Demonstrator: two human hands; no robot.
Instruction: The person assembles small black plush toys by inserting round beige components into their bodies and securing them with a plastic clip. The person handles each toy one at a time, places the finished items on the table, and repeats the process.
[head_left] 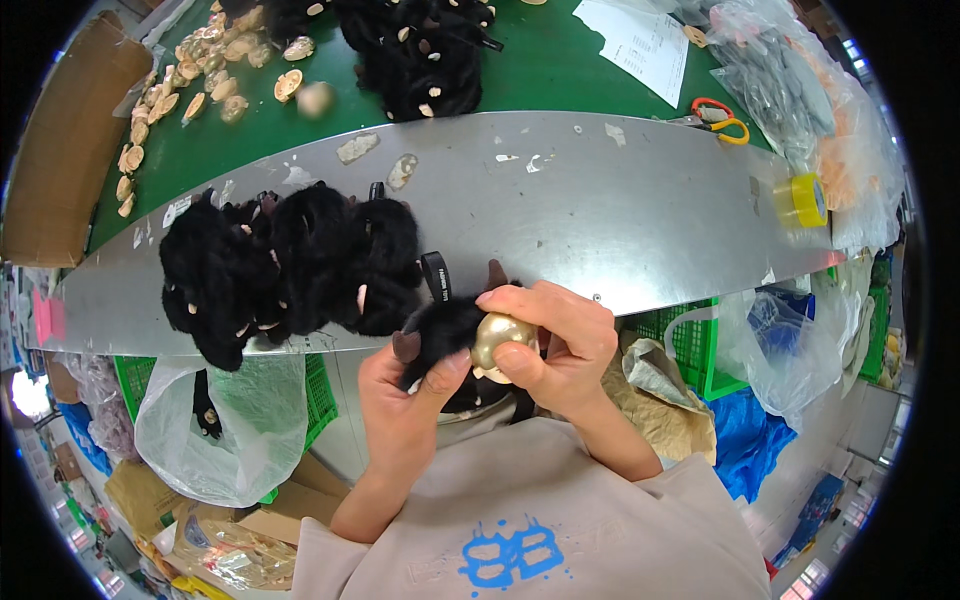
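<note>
Close to my body, off the near edge of the metal table strip, my left hand (408, 405) is closed on a small black plush toy (440, 335) with brown ears and a black ribbon loop. Its thumb presses on the fur. My right hand (570, 345) pinches a glossy gold rounded piece (497, 332) between thumb and fingers, against the toy's side. Whether the piece is joined to the toy I cannot tell. Just left of my hands lies a row of more black plush toys (300, 260).
On the green table top lie loose cream-and-gold shell-like pieces (240, 45) and another pile of black plush (425, 60). Scissors (735, 130), yellow tape (808, 200), paper (640, 50) and plastic bags (780, 80) are at right. A bag-lined green crate (320, 400) stands below left.
</note>
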